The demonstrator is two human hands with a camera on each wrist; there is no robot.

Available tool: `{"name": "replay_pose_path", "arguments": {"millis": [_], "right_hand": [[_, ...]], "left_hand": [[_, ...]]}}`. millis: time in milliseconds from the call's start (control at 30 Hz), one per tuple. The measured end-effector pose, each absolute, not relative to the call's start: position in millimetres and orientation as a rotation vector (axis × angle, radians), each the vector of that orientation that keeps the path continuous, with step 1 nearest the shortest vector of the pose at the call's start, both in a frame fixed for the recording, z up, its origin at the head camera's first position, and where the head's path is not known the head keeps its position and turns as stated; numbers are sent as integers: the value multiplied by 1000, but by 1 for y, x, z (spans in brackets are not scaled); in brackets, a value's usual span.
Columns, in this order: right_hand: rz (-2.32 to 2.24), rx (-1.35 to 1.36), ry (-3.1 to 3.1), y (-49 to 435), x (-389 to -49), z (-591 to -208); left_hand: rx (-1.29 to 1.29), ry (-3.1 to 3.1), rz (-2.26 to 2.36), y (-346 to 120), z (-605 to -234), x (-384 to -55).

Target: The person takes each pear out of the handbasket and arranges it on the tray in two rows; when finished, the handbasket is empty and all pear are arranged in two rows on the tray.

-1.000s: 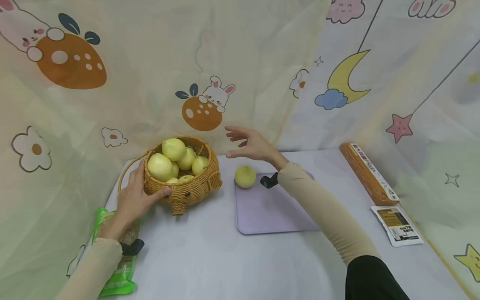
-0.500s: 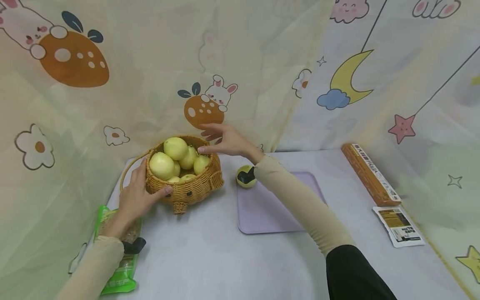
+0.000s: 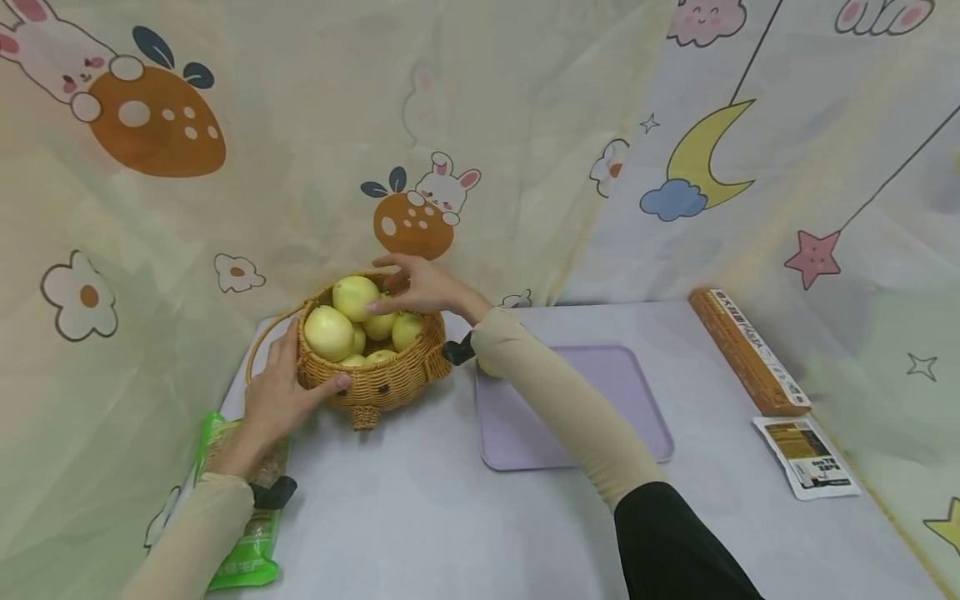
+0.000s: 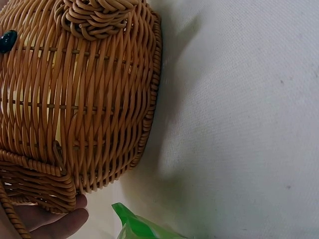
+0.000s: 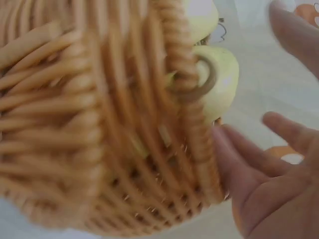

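The left hand (image 3: 277, 400) grips the wicker basket (image 3: 375, 387) at far left, fingertips (image 4: 77, 219) partly hidden; the right hand (image 3: 423, 287), fingers parted, holding nothing, hovers over the pale fruits (image 3: 356, 298) (thumb contact is hard to judge), its sleeve (image 3: 562, 402) mostly hiding another fruit (image 3: 488, 367) at the lilac tray (image 3: 517, 437).

head view forward and down from above, wrist views close beside the shared basket (image 3: 405, 381)
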State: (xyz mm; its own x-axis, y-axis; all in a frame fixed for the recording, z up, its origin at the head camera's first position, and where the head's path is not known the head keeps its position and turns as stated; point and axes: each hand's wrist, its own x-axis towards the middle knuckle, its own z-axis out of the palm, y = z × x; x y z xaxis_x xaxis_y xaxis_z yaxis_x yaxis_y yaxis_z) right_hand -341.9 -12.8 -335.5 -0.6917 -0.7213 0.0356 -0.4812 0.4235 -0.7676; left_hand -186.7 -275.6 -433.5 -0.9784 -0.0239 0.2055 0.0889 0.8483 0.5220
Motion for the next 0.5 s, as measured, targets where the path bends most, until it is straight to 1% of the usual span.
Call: {"name": "replay_pose_path", "arguments": {"millis": [133,500], "right_hand": [[-983,-1041,2415,-23,-341,-332],[-964,-1028,2421,-39,-349,-338]], "left_hand": [[-48,-2819,-806,-275,-433,-186],[-46,-2817,-797,-276,-434,-187]]}}
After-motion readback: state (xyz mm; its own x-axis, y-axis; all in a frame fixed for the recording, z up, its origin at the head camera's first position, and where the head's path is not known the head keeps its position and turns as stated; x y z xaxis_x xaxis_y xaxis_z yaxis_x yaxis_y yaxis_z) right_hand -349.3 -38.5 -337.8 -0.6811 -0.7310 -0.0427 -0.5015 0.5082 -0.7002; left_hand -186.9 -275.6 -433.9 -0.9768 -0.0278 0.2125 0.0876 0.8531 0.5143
